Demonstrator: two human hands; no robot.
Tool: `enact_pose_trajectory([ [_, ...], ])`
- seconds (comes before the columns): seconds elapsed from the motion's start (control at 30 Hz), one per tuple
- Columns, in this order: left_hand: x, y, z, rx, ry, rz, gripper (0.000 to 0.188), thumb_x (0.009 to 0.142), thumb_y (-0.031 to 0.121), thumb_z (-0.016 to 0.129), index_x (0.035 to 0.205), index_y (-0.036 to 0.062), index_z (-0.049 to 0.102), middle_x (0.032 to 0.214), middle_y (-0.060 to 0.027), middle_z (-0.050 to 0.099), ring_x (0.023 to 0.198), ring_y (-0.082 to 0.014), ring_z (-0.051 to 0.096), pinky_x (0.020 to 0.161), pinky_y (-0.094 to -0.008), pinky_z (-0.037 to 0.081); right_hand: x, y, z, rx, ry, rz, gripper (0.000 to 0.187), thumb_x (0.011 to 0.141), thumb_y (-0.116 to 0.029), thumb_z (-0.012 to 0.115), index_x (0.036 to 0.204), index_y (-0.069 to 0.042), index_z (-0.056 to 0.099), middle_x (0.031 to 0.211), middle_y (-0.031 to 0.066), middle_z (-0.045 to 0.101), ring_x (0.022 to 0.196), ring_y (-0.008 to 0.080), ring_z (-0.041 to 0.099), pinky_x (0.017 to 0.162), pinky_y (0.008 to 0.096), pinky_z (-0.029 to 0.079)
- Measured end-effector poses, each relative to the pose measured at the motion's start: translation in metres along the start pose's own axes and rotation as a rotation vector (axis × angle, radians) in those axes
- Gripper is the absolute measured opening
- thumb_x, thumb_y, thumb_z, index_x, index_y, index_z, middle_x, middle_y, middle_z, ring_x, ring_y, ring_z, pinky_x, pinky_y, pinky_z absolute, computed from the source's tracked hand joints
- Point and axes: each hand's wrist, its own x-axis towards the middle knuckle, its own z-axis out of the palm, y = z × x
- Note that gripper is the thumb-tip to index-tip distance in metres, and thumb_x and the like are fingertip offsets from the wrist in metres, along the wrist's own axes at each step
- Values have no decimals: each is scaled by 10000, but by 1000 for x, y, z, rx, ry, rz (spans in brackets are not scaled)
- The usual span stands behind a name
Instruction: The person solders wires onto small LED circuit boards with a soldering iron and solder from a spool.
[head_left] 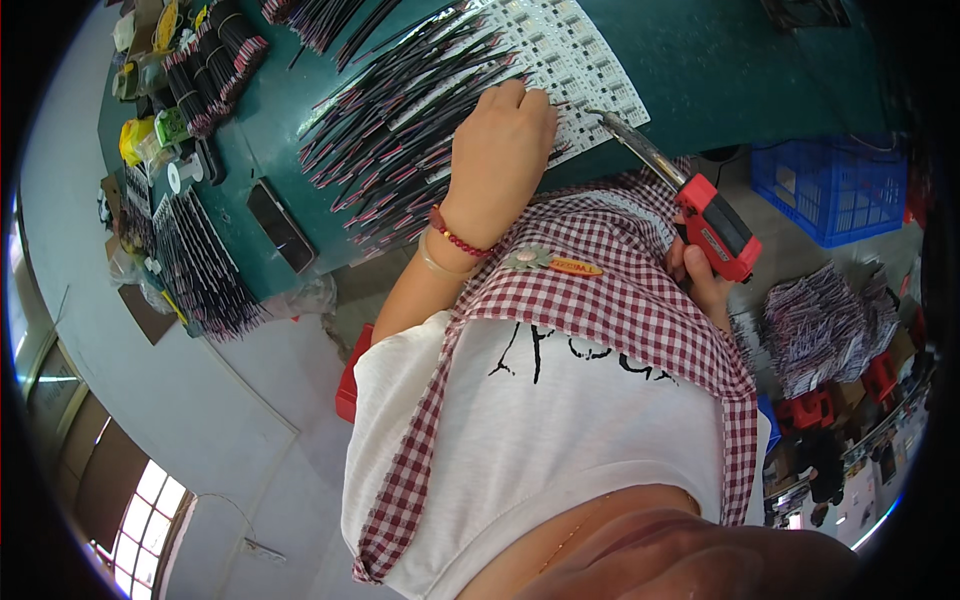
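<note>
My right hand (703, 284) grips a red and black soldering gun (718, 228) by its handle. Its metal tip reaches over a white panel of small circuit boards (590, 65) on the table. Close to that tip, my left hand (505, 140) rests over the panel with its fingers curled and closed; whatever is between them is hidden. Many black wires with pinkish-red ends (400, 130) fan out leftward from the panel, and some pass beneath my left hand.
On the green table (740, 60), a phone (281, 225) lies left of the wires. Bundled wires (215, 65) and another wired panel (205, 260) are farther left. A blue crate (830, 190) and a heap of wired pieces (830, 325) are at the right, below table level.
</note>
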Motion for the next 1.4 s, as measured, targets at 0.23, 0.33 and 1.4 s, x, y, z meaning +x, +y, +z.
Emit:
enact_pose_trajectory([
  [0.23, -6, 20, -10, -277, 68, -62, 95, 788, 72, 675, 834, 30, 602, 764, -93, 570, 648, -277, 576, 570, -359, 459, -4, 6, -8, -25, -12, -16, 433, 911, -210, 580, 1239, 50, 473, 674, 43, 523, 550, 88, 436, 524, 252, 379],
  [0.33, -14, 13, 6, -151, 26, -58, 70, 786, 84, 661, 786, 45, 603, 751, -101, 590, 616, -287, 587, 548, -373, 462, -6, 9, -10, -79, -34, 11, 435, 912, -213, 579, 1246, 44, 469, 678, 43, 524, 555, 87, 435, 531, 245, 375],
  [1.4, -8, 14, 8, -12, -44, -99, 83, 770, 107, 621, 725, 49, 584, 695, -96, 593, 586, -292, 588, 521, -380, 454, -7, 5, -9, -30, -31, 21, 292, 890, -136, 618, 1136, 20, 596, 774, 11, 604, 615, 57, 502, 554, 216, 403],
])
